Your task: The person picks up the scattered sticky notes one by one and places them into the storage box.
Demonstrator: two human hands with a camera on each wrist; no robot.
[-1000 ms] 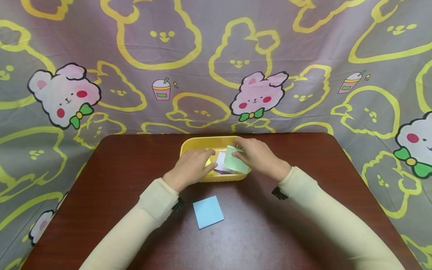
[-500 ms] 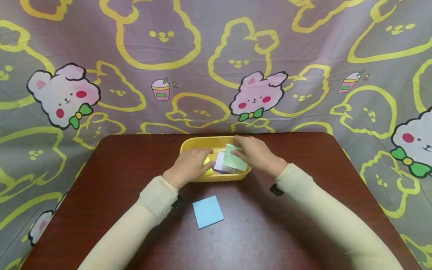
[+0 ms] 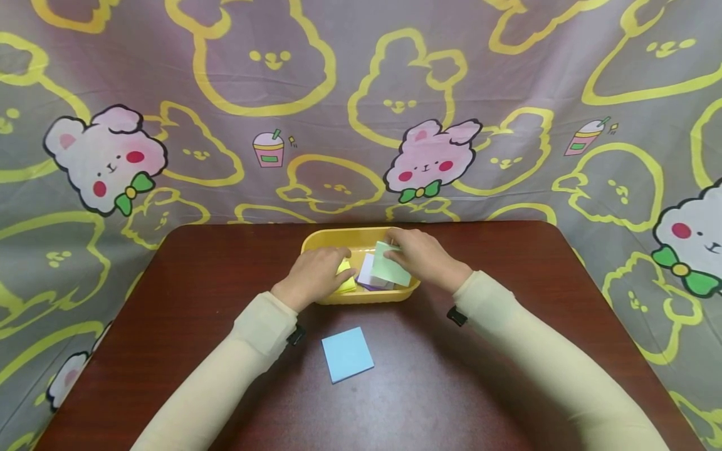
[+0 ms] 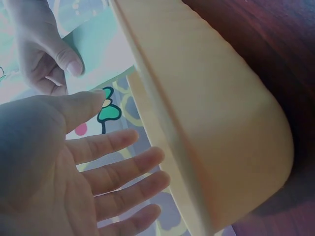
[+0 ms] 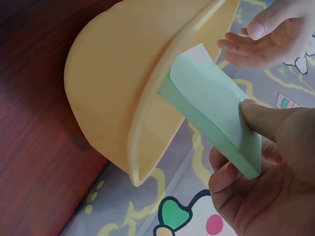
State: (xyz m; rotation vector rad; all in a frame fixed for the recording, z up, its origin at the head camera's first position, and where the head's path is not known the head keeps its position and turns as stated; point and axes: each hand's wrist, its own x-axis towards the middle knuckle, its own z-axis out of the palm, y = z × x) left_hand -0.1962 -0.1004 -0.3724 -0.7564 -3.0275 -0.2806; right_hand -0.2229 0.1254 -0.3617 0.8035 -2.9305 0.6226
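My right hand (image 3: pixel 420 255) pinches a pad of green sticky notes (image 3: pixel 390 266) between thumb and fingers, over the right end of a yellow plastic basket (image 3: pixel 321 237). In the right wrist view the green pad (image 5: pixel 211 108) tilts toward the basket's rim (image 5: pixel 147 105). My left hand (image 3: pixel 313 275) hovers at the basket's left end, holding nothing; its fingers (image 4: pixel 123 177) are spread and nearly straight in the left wrist view. Inside the basket lie yellow sticky notes (image 3: pixel 347 283), partly hidden by the left hand, and a white and purple pad (image 3: pixel 366 272) partly behind the green one.
A blue sticky note pad (image 3: pixel 348 354) lies on the dark reddish-brown table (image 3: pixel 186 313) in front of the basket. Behind the table hangs a grey curtain (image 3: pixel 338 75) printed with cartoon bears and rabbits.
The left hand has shifted slightly left, uncovering more of the yellow notes. My right hand and the green pad have moved slightly left. The blue pad stays in place.
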